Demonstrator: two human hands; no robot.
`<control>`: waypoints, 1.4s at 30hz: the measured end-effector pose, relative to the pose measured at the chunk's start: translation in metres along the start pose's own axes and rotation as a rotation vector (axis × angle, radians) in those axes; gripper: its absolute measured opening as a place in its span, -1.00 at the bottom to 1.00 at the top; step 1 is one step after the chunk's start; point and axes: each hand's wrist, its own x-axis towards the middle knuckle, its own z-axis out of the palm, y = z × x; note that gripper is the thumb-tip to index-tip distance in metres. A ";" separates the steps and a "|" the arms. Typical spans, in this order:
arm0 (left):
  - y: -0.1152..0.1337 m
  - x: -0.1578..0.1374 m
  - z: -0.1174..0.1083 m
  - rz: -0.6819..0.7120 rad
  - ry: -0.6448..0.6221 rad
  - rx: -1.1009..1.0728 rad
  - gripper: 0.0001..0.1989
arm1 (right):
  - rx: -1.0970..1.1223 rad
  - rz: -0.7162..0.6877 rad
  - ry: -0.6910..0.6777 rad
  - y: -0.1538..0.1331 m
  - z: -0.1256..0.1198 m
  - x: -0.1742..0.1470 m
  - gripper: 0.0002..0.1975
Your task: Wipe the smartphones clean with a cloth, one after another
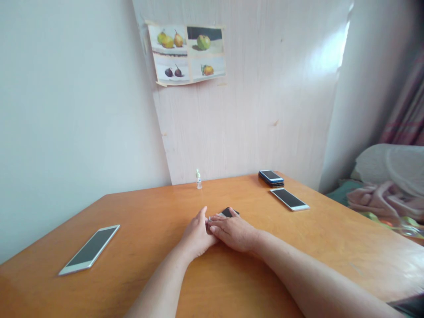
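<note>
A dark-screened phone (229, 212) is mostly covered by my two hands near the middle of the table. My left hand (198, 233) is at its left side, thumb raised, with its other fingers closed around the near edge, partly hidden. Across the phone, my right hand (234, 232) lies palm down with its fingers stretched toward the left hand. A small whitish patch shows by the right fingertips; I cannot make out what it is.
On the wooden table (149, 265) a white tablet-like device (91, 248) lies left. A small pump bottle (198, 180) stands at the back. Back right are stacked phones (271, 177) and a white phone (289, 199). Fruit pictures (187, 54) hang behind; bedding (380, 196) is at right.
</note>
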 end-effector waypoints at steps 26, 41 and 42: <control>0.007 -0.002 -0.004 -0.008 -0.012 0.080 -0.17 | -0.296 0.071 -0.024 -0.001 -0.011 -0.013 -0.66; 0.011 -0.002 -0.008 0.075 -0.048 0.166 -0.56 | 0.005 0.464 0.180 0.062 -0.019 -0.004 -0.74; 0.012 -0.003 -0.008 0.076 -0.049 0.161 -0.57 | 0.035 0.484 0.211 0.066 -0.018 -0.003 -0.74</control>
